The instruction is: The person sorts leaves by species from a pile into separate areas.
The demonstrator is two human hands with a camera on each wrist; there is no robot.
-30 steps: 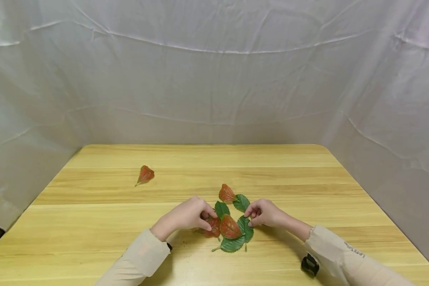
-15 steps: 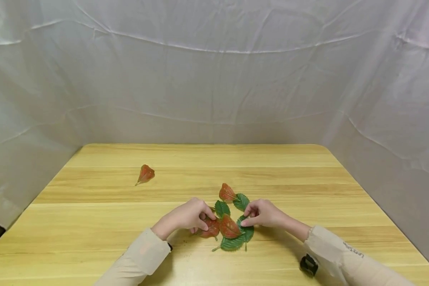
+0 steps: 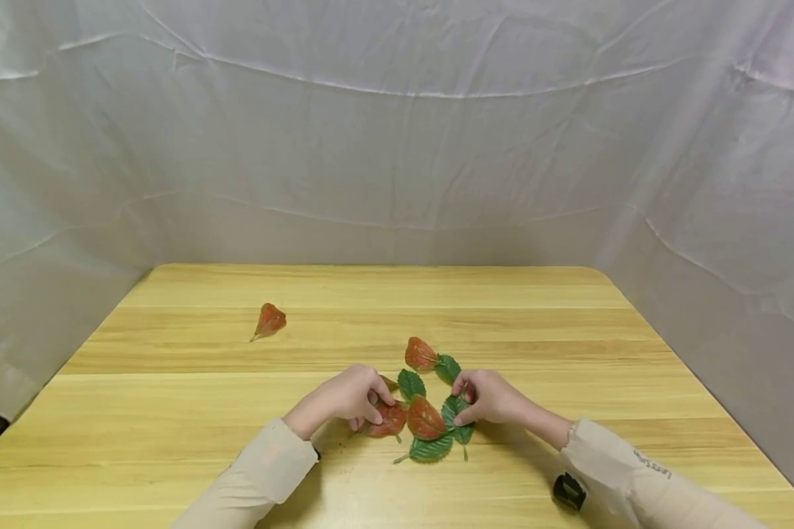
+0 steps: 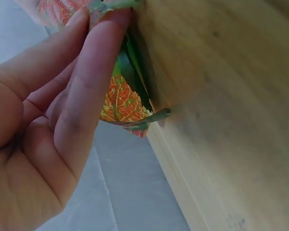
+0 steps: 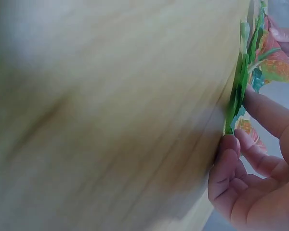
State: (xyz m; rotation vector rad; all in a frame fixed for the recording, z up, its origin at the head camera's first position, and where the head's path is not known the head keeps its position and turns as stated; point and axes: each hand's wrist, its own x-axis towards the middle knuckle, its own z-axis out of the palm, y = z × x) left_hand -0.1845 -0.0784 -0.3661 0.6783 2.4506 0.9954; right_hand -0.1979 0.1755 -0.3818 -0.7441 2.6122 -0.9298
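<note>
Near the front middle of the table, artificial red and green leaves lie in a rough ring. My left hand [image 3: 349, 398] pinches a red leaf [image 3: 390, 420] between thumb and fingers at the ring's left. On the opposite side, my right hand [image 3: 495, 398] holds a serrated green leaf [image 3: 459, 413], its thumb lying over the blade. Between the hands sits another red leaf [image 3: 426, 419], overlapping a green leaf [image 3: 431, 448] in front. Behind are a small green leaf [image 3: 411, 384], a red leaf [image 3: 420, 354] and a green leaf [image 3: 447, 369]. Fingers partly hide the held leaves.
A lone red leaf [image 3: 268, 321] lies at the back left of the wooden table [image 3: 536, 316]. Pale fabric [image 3: 397, 162] hangs behind and at both sides. A black wrist device [image 3: 569, 491] sits under the right sleeve.
The right hand has shifted its green leaf slightly, its stem swinging right. The left hand's red leaf has moved slightly left, apart from small finger shifts. The lone leaf stays put.
</note>
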